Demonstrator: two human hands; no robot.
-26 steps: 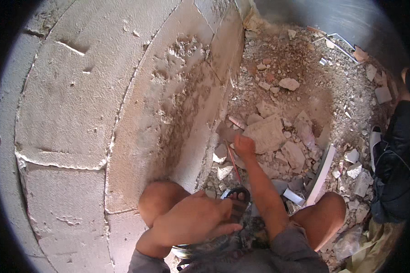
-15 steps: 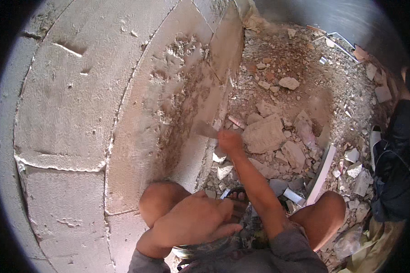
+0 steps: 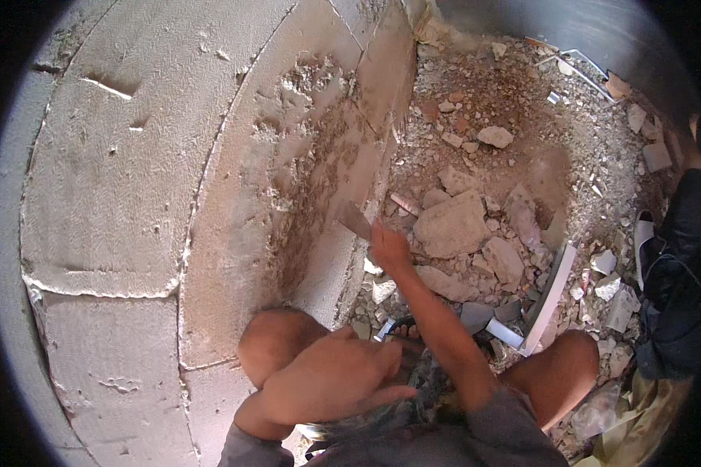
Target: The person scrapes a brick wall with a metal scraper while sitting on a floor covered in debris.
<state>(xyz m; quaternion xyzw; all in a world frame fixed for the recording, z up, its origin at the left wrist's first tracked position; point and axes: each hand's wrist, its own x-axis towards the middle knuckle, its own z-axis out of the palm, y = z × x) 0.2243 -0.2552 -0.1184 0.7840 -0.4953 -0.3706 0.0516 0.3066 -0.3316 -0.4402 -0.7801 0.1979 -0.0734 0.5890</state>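
Note:
My right hand (image 3: 389, 246) is closed around the handle of a scraper (image 3: 354, 220). Its flat, dusty blade points left, at the lower right part of a rough, pitted patch (image 3: 300, 156) in the block wall (image 3: 125, 187). Whether the edge touches the wall I cannot tell. The handle is hidden inside my fist. My left hand (image 3: 331, 379) hangs loose in front of my bent left knee (image 3: 279, 342), with nothing visible in it. Its thumb stretches out to the right, apart from the fingers.
Right of the wall, rubble covers the ground, with a large flat chunk (image 3: 453, 226) and smaller stones. A pale strip (image 3: 549, 300) lies near my right knee (image 3: 557, 373). Dark cloth (image 3: 674, 303) lies at the far right, near a bent metal piece (image 3: 588, 71) farther back.
The scraper blade now tilts more steeply, its tip slightly higher on the wall, and my right hand has shifted a little. My left hand stays in nearly the same place.

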